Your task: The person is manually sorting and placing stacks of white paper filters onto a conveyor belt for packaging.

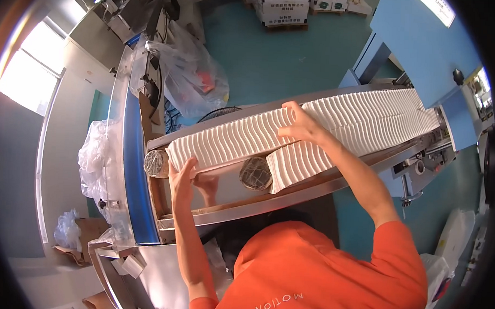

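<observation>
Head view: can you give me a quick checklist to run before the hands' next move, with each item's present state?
1. Left hand at the left end of the back row: ok, touching it.
2. Right hand on the same white row: ok, near that row's right part, fingers spread.
3. Firm grip from both hands: cannot tell; some fingers are hidden.
4. Front row backed at its left end: ok, a round block stands there.
5. Second block pressed against the back row: cannot tell; it sits by the left end, but contact is unclear.
</observation>
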